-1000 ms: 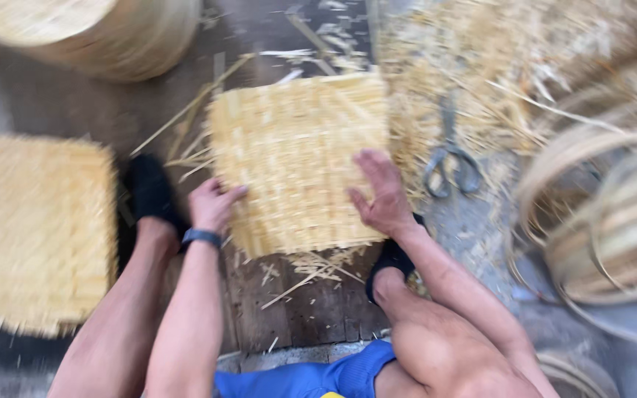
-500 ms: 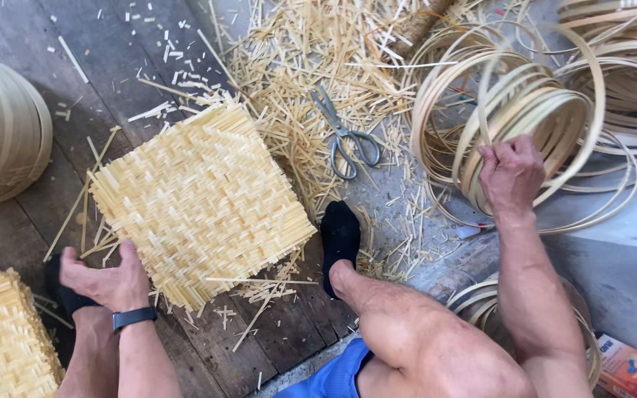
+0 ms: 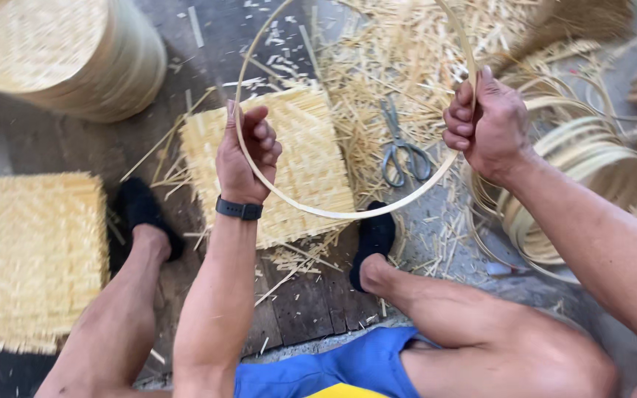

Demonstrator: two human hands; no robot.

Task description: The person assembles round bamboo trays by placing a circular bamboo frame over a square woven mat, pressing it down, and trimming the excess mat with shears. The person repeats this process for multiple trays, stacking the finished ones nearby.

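I see the left hand [image 3: 247, 151] and the right hand [image 3: 488, 125] holding one thin, pale bamboo ring [image 3: 340, 216] up in the air between them. The left fingers are curled shut around the ring's left side. The right fingers are closed tight on its right side, with the thumb pressed along the strip. I think the step in hand is holding the ring over the square, yellow woven bamboo mat [image 3: 304, 147], which lies flat on the dark wooden floor [image 3: 311, 295] between the two feet in black socks [image 3: 374, 236]. The ring hangs above the mat and does not touch it. Its open face points up at me, tipped a little. It looks longer from near to far than from side to side, and its far edge runs out of the top of the view. The ring is thin and bendy, so I think any next move needs both hands to hold on and move together to keep it level. Grey metal scissors [image 3: 403, 151] lie on the floor inside the ring's outline, in loose yellow straw bits [image 3: 377, 66].
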